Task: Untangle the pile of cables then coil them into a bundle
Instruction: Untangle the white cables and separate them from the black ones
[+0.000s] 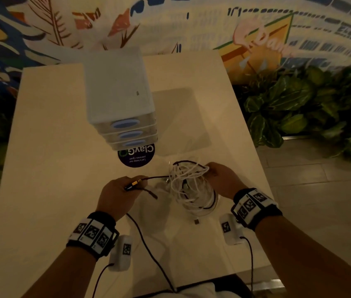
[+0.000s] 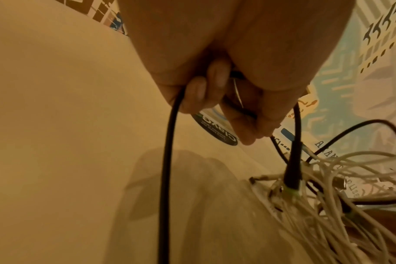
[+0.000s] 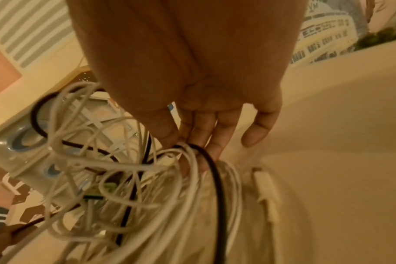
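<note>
A tangle of white and black cables point(image 1: 191, 188) is lifted a little off the cream table point(image 1: 52, 168). My left hand point(image 1: 127, 187) grips a black cable point(image 1: 155, 177) near its gold-tipped plug point(image 1: 135, 183), to the left of the tangle. The left wrist view shows the fingers point(image 2: 197, 92) curled round that black cable point(image 2: 167, 160), which runs into the tangle point(image 2: 339, 196). My right hand point(image 1: 211, 171) holds the tangle's right side. There the thumb and fingers point(image 3: 192, 139) pinch white and black strands point(image 3: 192, 160), with the little finger straight.
A white drawer unit point(image 1: 118, 100) with blue handles stands just behind the hands, on a round dark sticker point(image 1: 137, 158). A white plug point(image 1: 196, 221) hangs below the tangle. Thin black leads point(image 1: 148, 250) run from the wrist cameras toward me. Green plants point(image 1: 310, 108) stand beyond the table's right edge.
</note>
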Available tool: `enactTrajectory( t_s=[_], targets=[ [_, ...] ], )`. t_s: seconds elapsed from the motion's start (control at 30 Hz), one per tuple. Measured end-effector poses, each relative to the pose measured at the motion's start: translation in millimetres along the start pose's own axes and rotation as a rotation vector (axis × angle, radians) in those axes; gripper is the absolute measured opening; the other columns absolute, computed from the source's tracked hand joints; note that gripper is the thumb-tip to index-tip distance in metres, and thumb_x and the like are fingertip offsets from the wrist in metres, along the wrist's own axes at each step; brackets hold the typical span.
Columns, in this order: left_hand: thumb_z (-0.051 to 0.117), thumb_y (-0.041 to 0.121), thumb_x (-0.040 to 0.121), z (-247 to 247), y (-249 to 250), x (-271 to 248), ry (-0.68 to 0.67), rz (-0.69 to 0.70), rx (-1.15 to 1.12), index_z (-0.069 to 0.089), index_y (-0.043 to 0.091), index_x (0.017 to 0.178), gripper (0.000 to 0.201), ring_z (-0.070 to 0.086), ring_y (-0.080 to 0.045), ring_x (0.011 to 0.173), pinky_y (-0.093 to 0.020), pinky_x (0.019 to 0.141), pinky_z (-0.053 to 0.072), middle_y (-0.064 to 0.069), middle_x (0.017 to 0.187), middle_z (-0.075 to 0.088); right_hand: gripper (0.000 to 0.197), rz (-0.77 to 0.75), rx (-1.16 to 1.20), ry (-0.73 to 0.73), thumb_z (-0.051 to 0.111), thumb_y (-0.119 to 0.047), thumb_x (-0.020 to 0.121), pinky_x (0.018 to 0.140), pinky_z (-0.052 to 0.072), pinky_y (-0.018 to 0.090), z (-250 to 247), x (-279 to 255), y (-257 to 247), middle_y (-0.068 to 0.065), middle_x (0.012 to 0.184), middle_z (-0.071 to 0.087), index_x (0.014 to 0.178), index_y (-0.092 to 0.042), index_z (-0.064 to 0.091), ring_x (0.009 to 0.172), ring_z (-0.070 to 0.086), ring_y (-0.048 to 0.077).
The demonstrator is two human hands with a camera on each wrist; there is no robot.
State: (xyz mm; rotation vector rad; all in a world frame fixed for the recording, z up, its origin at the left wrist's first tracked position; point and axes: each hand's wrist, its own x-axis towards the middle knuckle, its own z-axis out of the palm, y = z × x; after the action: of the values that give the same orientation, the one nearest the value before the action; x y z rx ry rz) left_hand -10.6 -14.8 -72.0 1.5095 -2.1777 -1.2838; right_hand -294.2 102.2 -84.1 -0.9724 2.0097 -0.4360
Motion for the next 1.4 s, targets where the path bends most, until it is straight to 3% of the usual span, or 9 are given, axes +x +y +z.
enactTrajectory(
  t_s=[0.27,0.4,0.5,0.67,0.83,0.93,1.07,1.23,1.4],
  targets=[
    [0.073,0.018,0.091,-1,12,2,0.067,-0.053,-0.3,0.076,0.038,0.094,0.021,0.067,0.002,0.079,-0.01,0.072,0.045,0.021,0.08,0.074,0.002,-0.292,0.213,0.129,0.056,-0.022,0.103,0.075,0.045,0.011,-10,-20,-4,-0.008,0.096,0.067,0.103,-0.025,0.055,0.089,0.062,-0.002],
    [0.07,0.009,0.091,-6,26,1,0.099,-0.104,-0.467,0.079,0.019,0.094,0.014,0.069,0.004,0.09,-0.027,0.09,0.052,0.015,0.091,0.077,0.012,-0.344,0.235,0.159,0.062,-0.021,0.1,0.076,0.05,0.02,-10,-28,-5,-0.015,0.097,0.068,0.099,-0.031,0.057,0.098,0.064,-0.005],
    [0.066,0.004,0.093,-7,33,-4,0.119,-0.132,-0.505,0.076,0.011,0.1,0.014,0.062,-0.024,0.093,-0.046,0.078,0.046,0.012,0.068,0.074,0.009,-0.356,0.196,0.136,0.063,-0.025,0.099,0.078,0.051,0.03,-8,-27,-7,-0.019,0.1,0.068,0.101,-0.032,0.058,0.102,0.064,-0.004],
    [0.066,0.004,0.093,-9,35,-7,0.105,-0.132,-0.527,0.077,0.017,0.1,0.019,0.054,-0.029,0.106,-0.052,0.102,0.043,0.0,0.063,0.069,0.006,-0.39,0.093,0.146,0.065,-0.029,0.098,0.079,0.044,0.016,-7,-18,-9,-0.021,0.101,0.068,0.102,-0.033,0.061,0.101,0.062,-0.003],
    [0.065,0.005,0.094,-11,40,-5,0.095,-0.113,-0.581,0.07,0.019,0.112,0.023,0.051,-0.013,0.105,-0.048,0.091,0.039,0.008,0.074,0.074,0.006,-0.379,0.001,0.18,0.067,-0.035,0.095,0.087,0.044,0.025,-12,-5,-22,-0.019,0.092,0.065,0.095,-0.028,0.067,0.096,0.058,0.007],
    [0.063,0.002,0.094,-10,39,-2,0.108,-0.137,-0.601,0.07,0.02,0.11,0.025,0.062,0.011,0.061,-0.045,0.081,0.044,0.022,0.067,0.07,0.009,-0.388,0.003,0.207,0.06,-0.036,0.098,0.092,0.049,0.036,-17,3,-35,-0.017,0.098,0.067,0.103,-0.03,0.064,0.099,0.061,0.008],
    [0.066,0.009,0.094,-10,31,1,0.112,-0.123,-0.644,0.079,0.042,0.087,0.036,0.052,0.009,0.058,-0.015,0.053,0.039,0.01,0.084,0.077,0.021,-0.44,-0.032,0.076,0.055,-0.037,0.101,0.099,0.047,0.034,-21,8,-62,-0.018,0.113,0.068,0.121,-0.035,0.063,0.107,0.059,0.005],
    [0.067,0.015,0.094,-11,28,4,0.125,-0.176,-0.689,0.079,0.035,0.099,0.024,0.033,-0.011,0.053,-0.03,0.052,0.023,0.003,0.082,0.074,0.06,-0.426,-0.188,-0.075,0.062,-0.08,0.074,0.095,0.047,0.033,-9,8,-81,-0.017,0.112,0.065,0.124,-0.048,0.054,0.107,0.061,0.009],
    [0.067,0.016,0.094,-16,27,4,0.163,-0.198,-0.678,0.078,0.037,0.096,0.024,0.027,-0.01,0.05,-0.036,0.051,0.024,0.001,0.068,0.066,0.027,-0.417,-0.155,-0.001,0.075,-0.036,0.079,0.087,0.053,0.039,-7,12,-69,-0.009,0.098,0.065,0.104,-0.035,0.064,0.092,0.061,0.015]
  ],
)
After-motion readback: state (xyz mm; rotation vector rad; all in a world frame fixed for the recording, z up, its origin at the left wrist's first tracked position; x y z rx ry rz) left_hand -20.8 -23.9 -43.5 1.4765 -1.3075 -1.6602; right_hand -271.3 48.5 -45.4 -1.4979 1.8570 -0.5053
